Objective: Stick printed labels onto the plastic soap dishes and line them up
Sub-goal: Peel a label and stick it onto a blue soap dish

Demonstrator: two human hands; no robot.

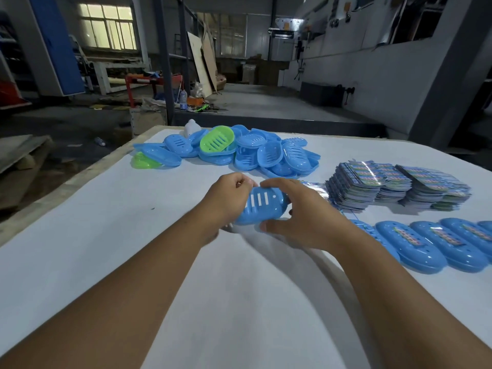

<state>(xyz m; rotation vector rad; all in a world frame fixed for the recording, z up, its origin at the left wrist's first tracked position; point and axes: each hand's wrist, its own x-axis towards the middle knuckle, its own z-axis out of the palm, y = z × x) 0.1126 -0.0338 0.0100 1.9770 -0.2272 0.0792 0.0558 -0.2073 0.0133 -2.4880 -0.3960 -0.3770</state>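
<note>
From the head view, two bare hands hold one blue dish point(262, 207) over the middle of the white table point(106, 222). The left hand point(229, 198) grips the dish's left end, with its fingers curled over the top edge. The right hand point(295, 217) grips the right end, with its fingers over the far side and its thumb on the near side. The dish is tilted, so its slots face up toward the camera. Toward the far edge of the table lies a loose pile of dishes point(253, 153), mostly blue. One green dish point(217, 141) sits on top of the pile, and another green one point(143, 162) peeks out at the pile's left end. A small white thing point(191, 128) stands just behind the pile; it is too blurry to tell what it is. On the right side of the table sit stacks of labels point(394, 186), close together. Near the right edge, in front of the stacks, a row of blue dishes point(431, 243) lies side by side, touching, each with a label on top. Past the table is a dim workshop floor point(266, 102).
</note>
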